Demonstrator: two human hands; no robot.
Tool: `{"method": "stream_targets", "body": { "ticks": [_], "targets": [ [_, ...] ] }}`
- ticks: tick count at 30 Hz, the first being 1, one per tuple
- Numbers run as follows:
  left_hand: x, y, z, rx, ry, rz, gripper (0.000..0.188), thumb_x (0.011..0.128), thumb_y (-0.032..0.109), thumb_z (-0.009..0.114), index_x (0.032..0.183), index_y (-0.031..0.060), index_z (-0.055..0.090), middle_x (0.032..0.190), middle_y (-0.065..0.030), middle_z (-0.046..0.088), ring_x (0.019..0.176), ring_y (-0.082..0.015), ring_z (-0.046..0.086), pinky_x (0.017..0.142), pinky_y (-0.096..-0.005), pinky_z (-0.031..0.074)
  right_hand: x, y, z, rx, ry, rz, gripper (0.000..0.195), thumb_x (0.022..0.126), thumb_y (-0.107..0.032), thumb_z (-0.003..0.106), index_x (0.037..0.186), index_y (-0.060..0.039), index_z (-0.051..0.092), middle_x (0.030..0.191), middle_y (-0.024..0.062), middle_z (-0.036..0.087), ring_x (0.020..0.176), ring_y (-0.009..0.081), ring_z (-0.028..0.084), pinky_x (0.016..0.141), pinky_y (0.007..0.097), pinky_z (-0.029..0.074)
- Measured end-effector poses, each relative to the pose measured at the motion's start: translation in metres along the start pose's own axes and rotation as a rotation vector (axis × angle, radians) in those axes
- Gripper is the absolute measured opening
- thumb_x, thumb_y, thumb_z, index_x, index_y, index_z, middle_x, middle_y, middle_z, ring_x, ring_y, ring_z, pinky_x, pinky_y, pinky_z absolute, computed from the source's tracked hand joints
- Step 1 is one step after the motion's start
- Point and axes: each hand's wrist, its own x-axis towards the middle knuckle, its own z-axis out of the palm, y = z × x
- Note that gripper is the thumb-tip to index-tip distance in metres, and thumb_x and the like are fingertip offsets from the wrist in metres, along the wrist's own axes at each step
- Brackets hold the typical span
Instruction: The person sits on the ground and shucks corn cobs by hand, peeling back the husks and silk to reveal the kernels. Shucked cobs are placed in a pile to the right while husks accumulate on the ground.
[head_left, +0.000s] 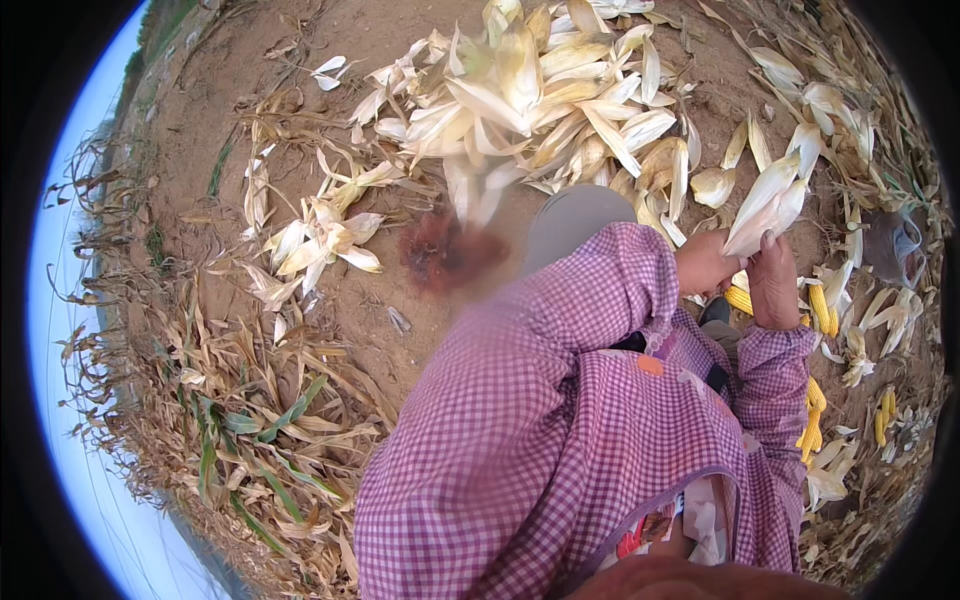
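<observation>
Pale corn husk leaves (769, 202) point up and away from between my two hands at the right of the view. My left hand (706, 262) grips their base from the left, fingers curled. From the other side my right hand (774, 281) pinches the same base, its thumb on the husk. Whether an ear is inside the husk is hidden. Just below the hands shows a yellow corn ear (739, 300), partly covered. More yellow ears (819, 309) lie right of my right wrist, and others (813, 420) beside the right sleeve.
A large heap of dry husks (525, 97) covers the soil ahead. Loose husks (322, 244) and dry stalks with leaves (247, 420) lie to the left. A blurred reddish-brown tuft (450, 251) is near a grey-clad knee (577, 217). A dark plastic bag (894, 247) lies far right.
</observation>
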Motion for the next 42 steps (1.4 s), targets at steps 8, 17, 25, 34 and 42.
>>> {"method": "stream_targets", "body": {
  "ticks": [8,17,25,34,42],
  "targets": [
    [-0.077,0.03,-0.099,0.337,-0.035,0.269,0.058,0.083,0.035,0.068,0.126,0.0017,0.051,0.109,-0.0154,0.063,0.098,-0.0269,0.062,0.086,-0.0346,0.05,0.01,-0.012,-0.001,-0.286,0.261,-0.036,0.026,0.089,-0.015,0.063,0.109,0.0005,0.058,0.094,0.0055,0.064,0.074,0.0102,0.056,0.067,0.0238,0.046],
    [-0.353,-0.259,-0.329,0.057,1.316,-0.547,0.065,0.084,0.041,0.064,0.131,-0.0009,0.046,0.105,-0.0152,0.064,0.096,-0.0234,0.062,0.084,-0.0331,0.047,-0.055,-0.008,-0.249,-1.605,0.691,0.088,0.055,0.085,-0.034,0.064,0.123,0.0046,0.053,0.098,0.0158,0.066,0.083,0.0236,0.063,0.074,0.0361,0.049],
    [-0.319,-0.252,-0.296,0.393,1.316,-0.933,0.102,0.069,0.06,0.071,0.143,0.0041,0.03,0.134,-0.0267,0.046,0.123,-0.0401,0.046,0.106,-0.0436,0.034,-0.065,0.005,-0.27,-1.498,0.549,0.357,0.059,0.081,-0.035,0.067,0.122,0.005,0.052,0.098,0.0198,0.067,0.082,0.037,0.065,0.065,0.0408,0.051],
    [-0.259,-0.228,-0.362,0.308,1.16,-1.265,0.109,0.068,0.052,0.076,0.149,0.0178,0.012,0.15,-0.0206,0.014,0.135,-0.0378,0.029,0.112,-0.0473,0.026,-0.06,-0.004,-0.253,-1.801,0.557,0.503,0.056,0.076,-0.039,0.066,0.114,0.0024,0.06,0.099,0.0221,0.067,0.092,0.0351,0.064,0.082,0.0423,0.047],
    [-0.279,-0.295,-0.339,0.792,0.975,-0.83,0.041,0.071,0.008,0.065,0.111,0.0069,0.061,0.111,-0.0237,0.056,0.106,-0.0413,0.052,0.094,-0.0429,0.043,-0.031,0.004,-0.255,-1.818,0.471,0.531,0.068,0.074,-0.047,0.067,0.116,0.0052,0.057,0.1,0.0249,0.065,0.093,0.0372,0.063,0.081,0.0426,0.047]
  ]
}}
